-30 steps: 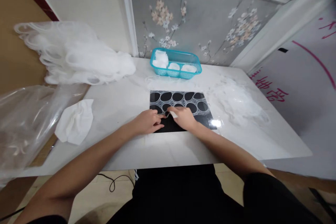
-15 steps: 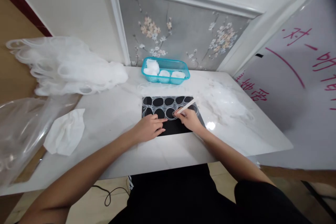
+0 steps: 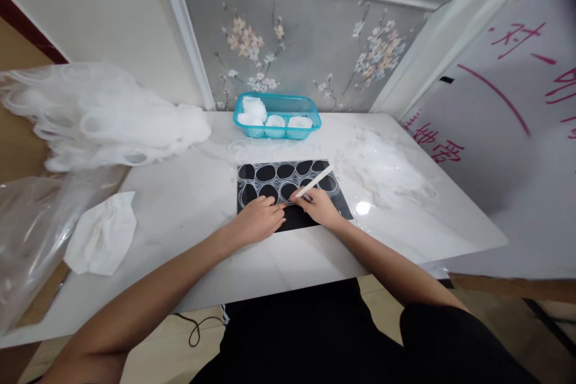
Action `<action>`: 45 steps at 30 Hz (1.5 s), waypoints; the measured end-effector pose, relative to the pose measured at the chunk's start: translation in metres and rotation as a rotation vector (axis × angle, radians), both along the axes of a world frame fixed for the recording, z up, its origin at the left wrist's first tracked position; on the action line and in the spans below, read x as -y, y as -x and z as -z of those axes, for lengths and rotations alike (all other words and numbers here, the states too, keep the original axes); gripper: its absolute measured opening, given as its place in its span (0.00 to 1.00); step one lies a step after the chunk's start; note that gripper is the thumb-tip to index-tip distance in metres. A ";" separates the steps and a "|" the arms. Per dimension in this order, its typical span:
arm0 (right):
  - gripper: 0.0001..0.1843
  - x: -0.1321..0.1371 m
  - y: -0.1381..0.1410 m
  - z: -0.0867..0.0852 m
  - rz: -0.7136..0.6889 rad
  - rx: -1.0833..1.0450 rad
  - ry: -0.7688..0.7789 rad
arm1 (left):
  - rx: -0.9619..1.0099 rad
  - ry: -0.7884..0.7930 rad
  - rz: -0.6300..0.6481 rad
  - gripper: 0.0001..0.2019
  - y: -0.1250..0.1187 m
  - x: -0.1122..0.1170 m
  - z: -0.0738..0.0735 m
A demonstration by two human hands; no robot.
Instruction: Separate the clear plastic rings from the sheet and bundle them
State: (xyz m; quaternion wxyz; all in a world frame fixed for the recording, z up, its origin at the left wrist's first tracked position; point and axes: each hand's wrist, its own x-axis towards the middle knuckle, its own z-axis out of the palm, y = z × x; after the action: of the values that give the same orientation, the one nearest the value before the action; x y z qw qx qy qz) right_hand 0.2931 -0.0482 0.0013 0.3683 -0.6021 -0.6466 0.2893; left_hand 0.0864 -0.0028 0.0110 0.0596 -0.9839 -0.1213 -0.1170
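Note:
A black board point(image 3: 299, 219) lies on the white marbled table. Over its upper part is a clear, whitish sheet of linked oval rings point(image 3: 277, 182) in two rows. My left hand point(image 3: 261, 218) rests flat on the board's lower left, fingers stretched out and index fingertip at the lower edge of a ring. Pinched in my right hand point(image 3: 321, 206) is a slim white pen-like stick point(image 3: 318, 179), slanting up to the right. Its working tip is hidden by my fingers, close to my left index fingertip.
A blue plastic basket point(image 3: 278, 132) with white rolled pieces stands at the back. To the left are a heap of white ringed netting point(image 3: 121, 120), a crumpled white tissue point(image 3: 102, 233) and clear plastic point(image 3: 31, 240). Thin clear scraps point(image 3: 391, 171) lie right; a whiteboard point(image 3: 517, 192) stands beyond.
The camera view has shifted a little. My right hand's fingertips are slightly nearer my left index finger, and the stick is still in its grip.

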 end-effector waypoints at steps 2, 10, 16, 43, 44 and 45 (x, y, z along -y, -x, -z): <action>0.10 0.000 0.000 -0.001 0.004 0.005 0.005 | 0.010 0.013 0.000 0.13 0.000 0.000 0.001; 0.09 0.004 0.004 -0.001 0.001 0.145 -0.042 | -0.010 0.083 -0.011 0.12 0.000 -0.001 -0.001; 0.13 0.016 0.007 0.012 -0.076 0.474 -0.140 | -0.029 0.243 -0.047 0.13 -0.001 -0.004 -0.004; 0.13 0.019 -0.019 -0.084 0.048 -1.031 0.180 | 0.411 0.659 0.024 0.11 -0.011 0.000 -0.115; 0.13 0.021 -0.018 -0.089 0.023 -1.086 0.203 | 0.447 0.659 0.042 0.11 -0.017 0.001 -0.124; 0.12 0.022 -0.017 -0.093 -0.004 -1.138 0.220 | 0.481 0.675 0.057 0.10 -0.023 0.003 -0.130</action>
State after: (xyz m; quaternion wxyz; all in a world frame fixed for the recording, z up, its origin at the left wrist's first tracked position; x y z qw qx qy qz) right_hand 0.3106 -0.0703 0.0942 0.5927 -0.3852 -0.3143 0.6337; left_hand 0.1097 -0.0055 0.1411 -0.2994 -0.8958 -0.1358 -0.2989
